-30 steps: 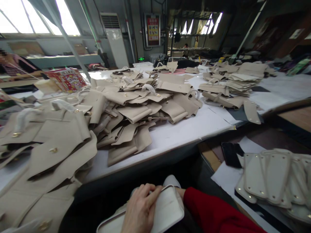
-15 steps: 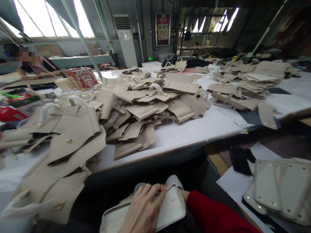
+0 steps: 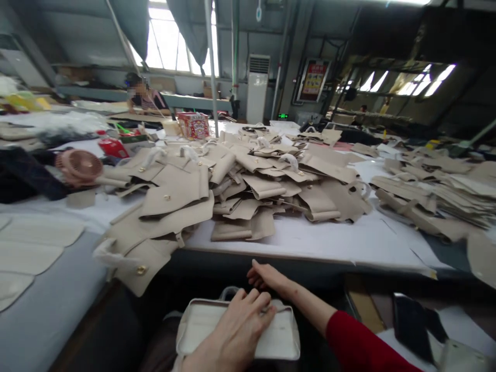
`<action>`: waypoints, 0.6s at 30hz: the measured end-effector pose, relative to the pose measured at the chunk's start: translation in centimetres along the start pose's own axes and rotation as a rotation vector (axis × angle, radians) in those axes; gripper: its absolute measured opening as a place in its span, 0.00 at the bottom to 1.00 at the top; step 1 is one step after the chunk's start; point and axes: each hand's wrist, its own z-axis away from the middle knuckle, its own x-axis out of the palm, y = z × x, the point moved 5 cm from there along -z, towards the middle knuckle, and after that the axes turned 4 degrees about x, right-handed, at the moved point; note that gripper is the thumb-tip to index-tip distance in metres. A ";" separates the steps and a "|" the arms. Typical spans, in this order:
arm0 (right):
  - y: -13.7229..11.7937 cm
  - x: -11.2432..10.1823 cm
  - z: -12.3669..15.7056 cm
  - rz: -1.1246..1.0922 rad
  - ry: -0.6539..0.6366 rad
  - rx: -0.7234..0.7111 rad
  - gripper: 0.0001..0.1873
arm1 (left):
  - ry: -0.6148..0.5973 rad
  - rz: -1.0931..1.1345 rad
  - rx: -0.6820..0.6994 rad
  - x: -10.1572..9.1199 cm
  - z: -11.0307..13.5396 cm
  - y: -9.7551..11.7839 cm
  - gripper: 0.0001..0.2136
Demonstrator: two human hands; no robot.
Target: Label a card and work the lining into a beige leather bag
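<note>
A cream, box-shaped handbag (image 3: pixel 205 323) rests low at my lap, its flat rectangular side turned up and a wrapped loop handle (image 3: pixel 228 292) showing behind it. My left hand (image 3: pixel 242 320) lies across it, fingers bent and gripping the far edge. Just beyond that edge is my right hand (image 3: pixel 267 276), reaching in from a red sleeve. Its thumb is extended and its fingers are loosely curled, with nothing visible in them. In front, a big heap of beige bag pieces (image 3: pixel 267 181) with gold fittings and wrapped handles covers the table.
The white table's front edge (image 3: pixel 310 253) runs just past my hands. A pink fan (image 3: pixel 79 166) and flat cream panels (image 3: pixel 31 245) are on the left. A dark phone (image 3: pixel 413 323) lies at lower right. More beige pieces (image 3: pixel 445 201) are stacked right. A person (image 3: pixel 145 98) sits far left.
My view has swung left, so the scene has shifted right. My right hand, earlier mostly hidden behind the bag, has come out past its far edge. The left hand stays on the bag.
</note>
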 end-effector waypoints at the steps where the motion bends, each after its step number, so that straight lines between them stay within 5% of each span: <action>1: -1.3 0.5 0.6 0.012 -0.018 -0.040 0.39 | 0.039 0.011 -0.018 -0.3 0.2 0.0 0.19; 6: -4.4 3.4 3.4 0.154 -0.054 -0.154 0.43 | 0.152 0.139 -0.126 -2.2 2.8 -1.4 0.07; 11: -3.7 4.8 3.1 0.365 -0.046 -0.168 0.44 | 0.309 0.532 -0.451 -3.6 7.9 -8.0 0.15; 15: -4.2 5.4 3.3 0.498 -0.033 -0.175 0.39 | 0.280 0.916 -0.794 -0.1 11.8 -13.8 0.27; 18: -5.0 5.9 4.2 0.579 -0.020 -0.203 0.35 | 0.158 1.209 -0.914 4.6 12.9 -15.4 0.34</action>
